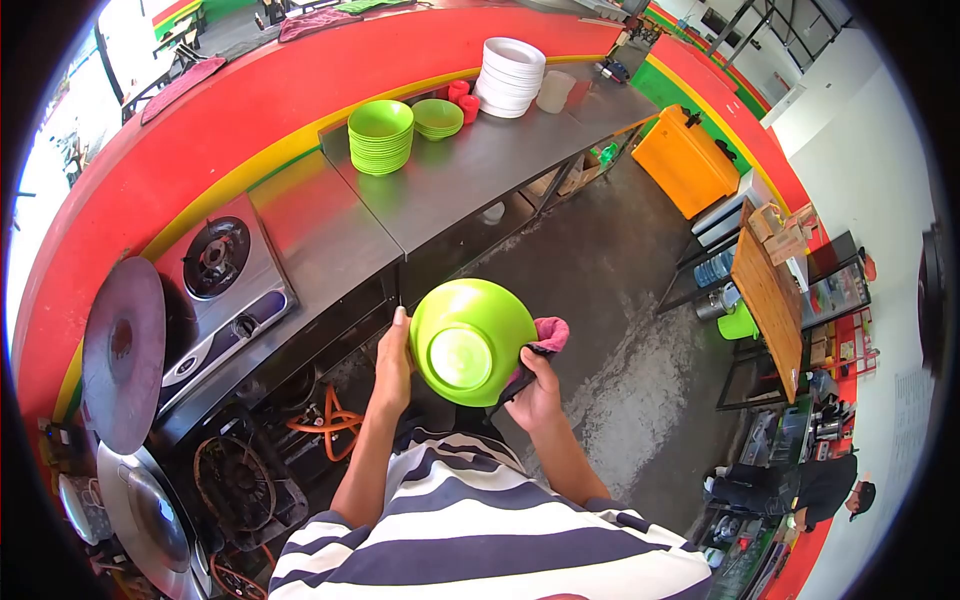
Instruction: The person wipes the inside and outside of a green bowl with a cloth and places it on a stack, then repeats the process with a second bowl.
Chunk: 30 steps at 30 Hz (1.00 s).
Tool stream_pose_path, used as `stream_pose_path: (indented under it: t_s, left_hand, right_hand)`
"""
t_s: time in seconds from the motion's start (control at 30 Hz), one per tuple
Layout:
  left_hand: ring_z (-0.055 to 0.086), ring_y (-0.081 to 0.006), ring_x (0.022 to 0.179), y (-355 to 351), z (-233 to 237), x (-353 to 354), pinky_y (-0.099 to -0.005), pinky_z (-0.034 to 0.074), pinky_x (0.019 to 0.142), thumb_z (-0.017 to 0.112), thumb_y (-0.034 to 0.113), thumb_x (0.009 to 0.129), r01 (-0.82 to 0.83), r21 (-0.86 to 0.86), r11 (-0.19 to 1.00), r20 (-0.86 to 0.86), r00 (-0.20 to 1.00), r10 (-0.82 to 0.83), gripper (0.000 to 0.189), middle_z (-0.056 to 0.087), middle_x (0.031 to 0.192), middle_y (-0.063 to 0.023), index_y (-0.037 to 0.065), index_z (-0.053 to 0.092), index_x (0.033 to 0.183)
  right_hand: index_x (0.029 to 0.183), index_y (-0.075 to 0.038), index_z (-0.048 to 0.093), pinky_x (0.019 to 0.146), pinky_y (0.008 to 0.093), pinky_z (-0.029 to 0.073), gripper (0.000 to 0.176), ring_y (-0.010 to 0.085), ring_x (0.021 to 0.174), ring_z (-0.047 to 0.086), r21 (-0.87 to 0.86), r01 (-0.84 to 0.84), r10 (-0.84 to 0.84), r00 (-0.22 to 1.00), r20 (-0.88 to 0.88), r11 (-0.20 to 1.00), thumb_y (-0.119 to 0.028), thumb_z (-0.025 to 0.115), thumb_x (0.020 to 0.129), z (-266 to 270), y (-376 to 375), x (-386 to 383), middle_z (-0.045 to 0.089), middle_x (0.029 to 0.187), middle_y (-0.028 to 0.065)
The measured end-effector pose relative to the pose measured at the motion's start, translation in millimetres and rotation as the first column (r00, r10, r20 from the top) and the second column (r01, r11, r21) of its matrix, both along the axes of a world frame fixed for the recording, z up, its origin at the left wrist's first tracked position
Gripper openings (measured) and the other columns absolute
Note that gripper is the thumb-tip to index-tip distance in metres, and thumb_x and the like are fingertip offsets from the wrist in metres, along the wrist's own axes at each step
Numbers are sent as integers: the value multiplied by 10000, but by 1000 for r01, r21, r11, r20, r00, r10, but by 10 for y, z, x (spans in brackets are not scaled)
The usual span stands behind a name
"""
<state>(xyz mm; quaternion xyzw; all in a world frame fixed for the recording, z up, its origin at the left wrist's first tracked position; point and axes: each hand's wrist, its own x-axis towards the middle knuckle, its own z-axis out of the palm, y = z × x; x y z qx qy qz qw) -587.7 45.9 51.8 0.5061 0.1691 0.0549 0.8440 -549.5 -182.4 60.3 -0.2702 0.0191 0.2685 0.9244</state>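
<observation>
Bowl (462, 335) hides part of the left hand (394, 365).

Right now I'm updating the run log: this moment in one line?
left hand: holding green bowl | right hand: holding pink cloth against bowl | bowl: base toward camera | stacked green bowls: on counter

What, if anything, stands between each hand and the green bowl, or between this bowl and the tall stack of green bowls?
A pink cloth lies partly between the right hand and the bowl; the left hand touches the bowl directly. From there to the stack, nothing visible stands in the way.
</observation>
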Motion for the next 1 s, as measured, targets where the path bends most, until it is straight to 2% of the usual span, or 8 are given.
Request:
stream_pose_path:
  t_s: [0.1,0.27,0.37,0.43,0.6,0.73,0.83,1.0]
  left_hand:
    - [569,-24,683,-311,-37,71,-197,453,612,516,448,1069,-243,-157,957,13,969,248,449,670,818,21,49,689,958]
    - [416,-10,580,-221,-67,27,-222,338,523,564,390,1063,-296,4,955,4,955,296,441,544,662,69,83,597,749]
    - [334,-15,583,-186,-66,26,-242,271,511,566,376,1065,-284,192,939,80,958,274,483,455,634,86,106,498,670]
    - [316,-18,593,-234,57,21,-255,257,505,571,353,1066,-240,318,917,93,971,222,489,417,634,91,101,466,660]
    - [404,-24,679,-376,48,-21,-241,352,565,516,257,1093,-88,360,929,162,986,31,387,494,695,69,10,594,806]
    - [398,-23,660,-308,134,-72,-246,336,547,496,298,1100,-157,397,904,181,979,91,435,483,686,78,14,586,783]
    - [360,-20,619,-192,141,-116,-251,285,517,486,335,1102,-226,405,886,144,973,182,478,450,654,88,37,554,734]
    - [321,-13,574,-213,227,-103,-251,244,509,467,382,1104,-426,274,862,233,899,371,523,418,617,91,83,483,676]
  right_hand:
    - [1299,-72,558,1009,383,488,360,205,1149,623,-77,100,-102,994,-33,992,-99,648,951,106,29,13,646,1233,72]
    - [1206,-61,581,996,338,459,331,162,1127,584,-437,480,-409,877,251,761,-46,713,903,212,-12,49,620,1184,70]
    - [1168,-35,601,1036,364,437,371,177,1133,564,-437,568,-239,760,604,698,-77,777,844,113,-129,76,600,1204,86]
    - [1168,-75,633,1109,430,396,429,299,1258,547,-482,602,168,502,849,637,-119,809,780,328,-62,80,589,1302,134]
    - [1230,-174,643,1154,495,363,540,400,1404,448,-532,693,665,100,740,487,-131,812,719,740,321,-87,544,1419,147]
    - [1315,-174,605,1144,494,379,643,394,1395,454,-520,732,663,126,738,440,-96,796,706,546,251,13,508,1449,149]
    - [1364,-164,573,1133,486,396,692,409,1375,462,-605,670,479,398,782,430,-69,780,711,302,155,25,482,1462,178]
    - [1493,-64,429,1143,381,341,704,311,1366,477,-571,645,256,520,815,508,-103,742,864,204,203,-67,505,1425,160]
